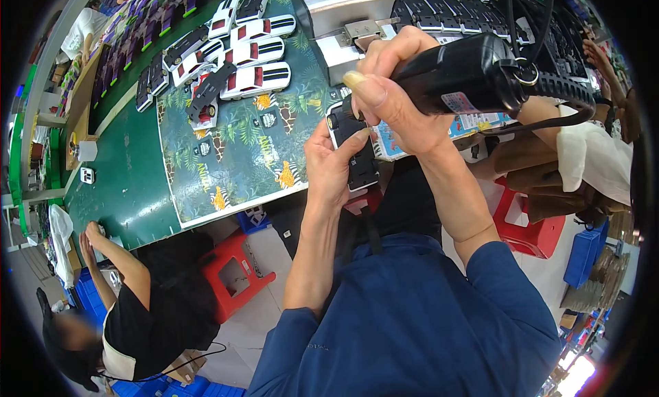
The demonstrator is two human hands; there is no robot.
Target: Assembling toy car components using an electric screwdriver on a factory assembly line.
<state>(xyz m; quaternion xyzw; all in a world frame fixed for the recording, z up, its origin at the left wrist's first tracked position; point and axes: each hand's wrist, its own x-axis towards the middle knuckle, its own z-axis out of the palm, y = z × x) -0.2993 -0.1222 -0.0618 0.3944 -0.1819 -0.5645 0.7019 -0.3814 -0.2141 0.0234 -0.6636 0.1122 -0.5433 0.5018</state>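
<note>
In the head view, the person's left hand (328, 157) is clamping its thumb and fingers on an overturned toy car (361, 169), whose black underside is facing up and whose white body is showing along one side; the car is sitting in that grip at the near edge of the green bench (130, 184). The right hand (405, 115) is wrapping around a black corded power driver (446, 74), its nose pointing at the car, though the fingers are hiding whether the tip is touching. A small pale label (458, 102) with reddish print is curving along the driver's casing, its words too small to make out. A printed mat (240, 167) is covering the bench up to its near edge, carrying repeated lettering, dark badges with white writing, orange spotted animals and green leaves. A blue-and-white printed sheet (391, 148) is lying by the near edge, partly behind the right hand. White toy cars (257, 81) with black stripes are clustering toward the far edge, some tipped over, left of a metal fixture (350, 19). Black car undersides (439, 16) are filling the far right. Near the bench's left end, a co-worker's hands (90, 236) are working at the edge. Tiny light lettering is showing on the wearer's navy shirt (425, 321), unreadable here.
</note>
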